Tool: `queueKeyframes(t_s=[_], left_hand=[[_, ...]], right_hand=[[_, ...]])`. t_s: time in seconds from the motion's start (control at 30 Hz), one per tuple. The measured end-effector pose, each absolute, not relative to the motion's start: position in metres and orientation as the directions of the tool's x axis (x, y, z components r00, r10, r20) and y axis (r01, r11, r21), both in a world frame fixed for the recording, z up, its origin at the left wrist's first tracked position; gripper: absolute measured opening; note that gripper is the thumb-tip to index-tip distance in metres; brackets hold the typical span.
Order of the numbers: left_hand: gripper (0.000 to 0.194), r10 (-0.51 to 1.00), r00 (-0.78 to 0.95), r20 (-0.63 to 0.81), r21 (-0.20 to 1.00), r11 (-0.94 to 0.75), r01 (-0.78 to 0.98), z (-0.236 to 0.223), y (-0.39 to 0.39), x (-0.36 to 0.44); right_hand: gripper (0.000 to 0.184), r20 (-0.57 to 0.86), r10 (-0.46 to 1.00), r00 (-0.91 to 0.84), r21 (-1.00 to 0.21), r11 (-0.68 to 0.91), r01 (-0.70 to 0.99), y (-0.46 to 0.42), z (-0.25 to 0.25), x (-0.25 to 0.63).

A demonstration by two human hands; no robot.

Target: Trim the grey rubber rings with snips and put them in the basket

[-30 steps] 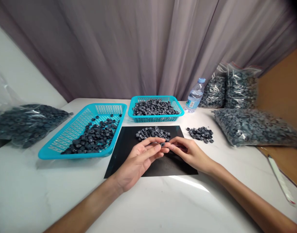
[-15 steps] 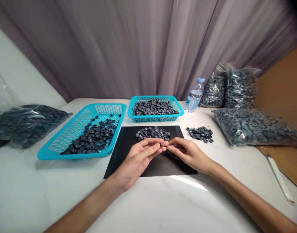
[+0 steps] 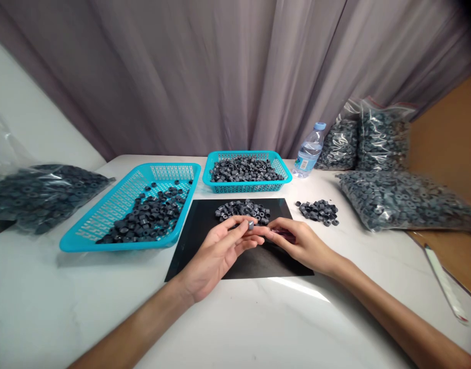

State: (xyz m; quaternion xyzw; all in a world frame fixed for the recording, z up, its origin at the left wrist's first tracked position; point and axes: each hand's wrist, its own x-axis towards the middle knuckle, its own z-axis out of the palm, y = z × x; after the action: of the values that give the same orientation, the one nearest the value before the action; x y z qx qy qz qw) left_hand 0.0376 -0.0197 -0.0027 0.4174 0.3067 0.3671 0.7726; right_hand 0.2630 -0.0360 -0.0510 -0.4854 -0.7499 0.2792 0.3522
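Note:
Between the thumb and forefinger of my left hand (image 3: 222, 246) is a small grey ring-shaped piece (image 3: 251, 224), its smooth side showing. My right hand (image 3: 300, 243) is closed, its fingertips pressed together against the left hand's fingertips; whatever lies in them, if anything, is hidden. Both hands hover over a black mat (image 3: 204, 246). Just beyond them on the mat is a pile of similar grey pieces (image 3: 241, 209), and to its right a smaller pile (image 3: 319, 211) lies on the white table (image 3: 235, 323).
A turquoise basket (image 3: 116, 248) partly filled with pieces stands at left, another basket (image 3: 246, 187) behind the mat. Bags of pieces lie at left (image 3: 46, 192) and right (image 3: 404, 200); more stand behind a water bottle (image 3: 308, 151). A white strip-like tool (image 3: 445, 284) lies far right.
The grey piece now shows clearly in my left fingers, which have shifted slightly left, away from the right fingertips. My right hand has barely moved.

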Motion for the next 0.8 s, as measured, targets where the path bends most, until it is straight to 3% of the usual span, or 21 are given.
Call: queueKeyframes(t_s=[0.8], left_hand=[[0.014, 0.816, 0.535, -0.22, 0.832, 0.443, -0.334, -0.008, -0.0174, 0.0381]], right_hand=[[0.029, 0.253, 0.92, -0.301, -0.744, 0.384, 0.548, -0.0356, -0.0518, 0.2634]])
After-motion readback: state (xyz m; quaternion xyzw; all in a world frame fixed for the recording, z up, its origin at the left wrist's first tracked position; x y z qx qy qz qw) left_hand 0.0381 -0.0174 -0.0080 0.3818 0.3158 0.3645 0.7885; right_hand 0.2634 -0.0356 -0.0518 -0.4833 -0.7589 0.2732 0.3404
